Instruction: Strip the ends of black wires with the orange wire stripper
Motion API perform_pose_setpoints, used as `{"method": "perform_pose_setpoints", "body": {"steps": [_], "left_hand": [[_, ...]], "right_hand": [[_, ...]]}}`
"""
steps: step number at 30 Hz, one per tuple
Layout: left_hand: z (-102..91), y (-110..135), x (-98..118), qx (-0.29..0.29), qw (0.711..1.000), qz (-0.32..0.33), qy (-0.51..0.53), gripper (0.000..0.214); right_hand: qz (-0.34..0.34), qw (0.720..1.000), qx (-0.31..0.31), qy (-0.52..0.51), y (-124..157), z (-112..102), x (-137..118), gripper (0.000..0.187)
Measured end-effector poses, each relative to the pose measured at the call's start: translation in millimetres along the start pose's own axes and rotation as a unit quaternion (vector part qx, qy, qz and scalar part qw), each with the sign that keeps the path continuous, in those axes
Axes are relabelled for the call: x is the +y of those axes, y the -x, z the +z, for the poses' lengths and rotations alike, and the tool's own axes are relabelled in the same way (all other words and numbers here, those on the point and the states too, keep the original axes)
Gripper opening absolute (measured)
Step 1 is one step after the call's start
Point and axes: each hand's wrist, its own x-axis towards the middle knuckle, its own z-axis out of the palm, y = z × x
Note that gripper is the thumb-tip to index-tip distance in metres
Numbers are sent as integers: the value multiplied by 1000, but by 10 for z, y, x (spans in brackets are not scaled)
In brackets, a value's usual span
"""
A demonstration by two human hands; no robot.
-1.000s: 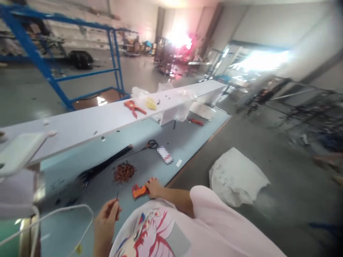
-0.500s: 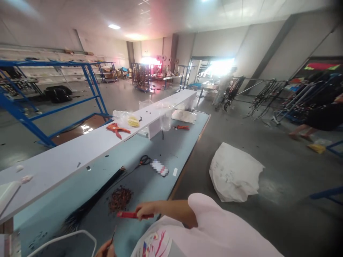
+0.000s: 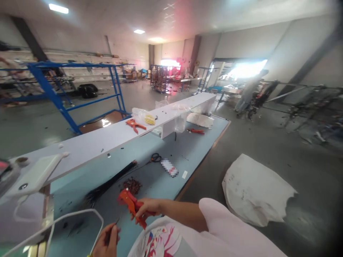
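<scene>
My right hand point(image 3: 149, 208) grips an orange wire-stripping tool point(image 3: 129, 203) by its handles, lifted above the blue table point(image 3: 171, 150), jaws pointing left. My left hand point(image 3: 107, 241) sits at the bottom edge, fingers pinched on a thin black wire point(image 3: 117, 222) whose tip points up toward the tool. Just beyond lie a small pile of dark red bits point(image 3: 132, 185) and a bundle of black wires point(image 3: 111, 182).
Scissors point(image 3: 154, 158) and a small blurred packet point(image 3: 169, 167) lie mid-table. A white shelf point(image 3: 93, 142) carries another orange tool point(image 3: 134, 125) and plastic bags point(image 3: 146, 116). A white sack point(image 3: 255, 191) lies on the floor to the right. Blue racks point(image 3: 66, 92) stand to the left.
My right hand picked the orange tool up from the table and raised it, turning its jaws to the left. The camera view lifted, then swung back down and right.
</scene>
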Motion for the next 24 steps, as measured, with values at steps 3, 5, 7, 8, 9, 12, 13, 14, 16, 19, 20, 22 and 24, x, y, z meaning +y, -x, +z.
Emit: {"method": "perform_pose_setpoints", "body": {"steps": [3,5,7,8,9,12,13,14,16,19,20,22,24], "left_hand": [[-73,61,102,28,999,5,31,51],[-84,123,208,57,995,19,77,40],[-76,158,285,89,989,13,120,32],[-71,168,303,101,984,-2,145,29],[-67,178,309,110,978,-23,178,29],[-68,230,303,100,945,-89,299,31],[-74,254,306,89,934,-102,331,32],[-84,278,316,79,926,-109,354,32],[-106,316,347,68,917,-112,377,30],[-134,334,398,70,918,-92,380,24],[-139,331,410,72,920,-82,377,22],[-143,318,428,77,925,-60,366,19],[-145,307,446,84,934,-40,346,17]], "right_hand": [[-90,995,39,18,195,154,-32,45],[-87,995,41,15,314,247,-72,45],[-83,995,50,-4,413,320,-124,46],[-64,997,39,-25,457,351,-152,46],[-42,998,19,-50,499,377,-181,45],[24,992,-64,-108,618,435,-263,41],[44,988,-90,-114,652,449,-286,41],[62,986,-112,-110,680,460,-307,41],[86,982,-146,-88,712,478,-336,41],[96,978,-174,-63,703,496,-359,42],[97,977,-180,-64,690,499,-364,43],[99,975,-184,-73,661,504,-377,44],[100,976,-176,-84,639,510,-395,43]]}}
